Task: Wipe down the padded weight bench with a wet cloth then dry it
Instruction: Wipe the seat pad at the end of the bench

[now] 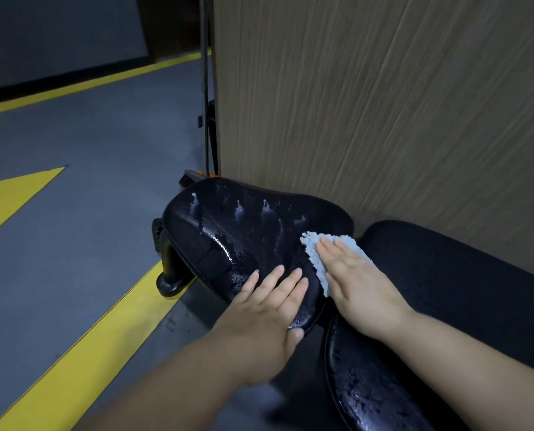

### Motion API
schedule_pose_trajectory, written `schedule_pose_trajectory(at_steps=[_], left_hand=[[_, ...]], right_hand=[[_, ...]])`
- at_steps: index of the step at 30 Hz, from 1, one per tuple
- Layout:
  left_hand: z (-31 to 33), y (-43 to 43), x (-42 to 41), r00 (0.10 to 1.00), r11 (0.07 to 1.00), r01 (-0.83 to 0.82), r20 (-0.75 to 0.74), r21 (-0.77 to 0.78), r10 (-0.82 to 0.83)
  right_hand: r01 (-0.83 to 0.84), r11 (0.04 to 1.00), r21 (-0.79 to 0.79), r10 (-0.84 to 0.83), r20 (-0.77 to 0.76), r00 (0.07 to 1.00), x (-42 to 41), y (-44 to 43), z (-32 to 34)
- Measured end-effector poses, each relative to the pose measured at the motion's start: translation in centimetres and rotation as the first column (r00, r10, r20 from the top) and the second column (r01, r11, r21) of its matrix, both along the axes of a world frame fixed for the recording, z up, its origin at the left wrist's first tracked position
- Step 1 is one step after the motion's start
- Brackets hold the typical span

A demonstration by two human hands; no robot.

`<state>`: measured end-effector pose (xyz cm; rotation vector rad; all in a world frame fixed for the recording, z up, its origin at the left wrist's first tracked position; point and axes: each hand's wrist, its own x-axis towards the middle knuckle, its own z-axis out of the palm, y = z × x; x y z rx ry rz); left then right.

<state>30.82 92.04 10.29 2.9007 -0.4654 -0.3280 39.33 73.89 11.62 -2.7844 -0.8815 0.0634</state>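
The black padded bench seat (228, 225) tilts up at centre, wet with drips and soapy streaks. Its long back pad (446, 281) runs to the lower right and carries water beads too. My right hand (359, 281) lies flat on a light blue cloth (313, 244), pressing it against the seat's near right part. The cloth's fringed edge sticks out left of my fingers. My left hand (268, 312) grips the seat's near edge, fingers spread on top and thumb under the rim.
A wood-grain panel (383, 104) rises right behind the bench. The bench's black foot (169, 275) rests on grey floor with yellow stripes (82, 353). A thin black-and-orange stand (208, 119) is beside the panel's left edge.
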Motion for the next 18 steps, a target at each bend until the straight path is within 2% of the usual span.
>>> schedule_pose_trajectory(at_steps=[4, 9, 12, 14, 18], left_hand=[[-0.2, -0.1, 0.3, 0.998, 0.999, -0.018, 0.067, -0.050, 0.021], [-0.1, -0.5, 0.6, 0.994, 0.995, -0.063, 0.088, -0.079, 0.069], [0.3, -0.5, 0.8, 0.994, 0.993, -0.091, 0.047, -0.074, 0.094], [0.6, -0.6, 1.1, 0.995, 0.993, -0.100, 0.017, -0.061, 0.101], [0.6, -0.7, 1.5, 0.994, 0.993, -0.106, 0.012, -0.053, 0.107]], right_hand=[[-0.027, 0.999, -0.021, 0.027, -0.028, 0.999, 2.0, -0.5, -0.3], [0.176, 0.984, 0.012, -0.173, -0.112, 0.978, 6.0, 1.2, 0.0], [0.217, 0.976, 0.012, -0.215, -0.109, 0.971, 5.4, 1.9, 0.0], [0.185, 0.983, 0.020, -0.182, -0.108, 0.977, 3.7, 1.6, 0.0], [-0.035, 0.999, -0.017, 0.034, -0.036, 0.999, -0.5, -0.1, 0.0]])
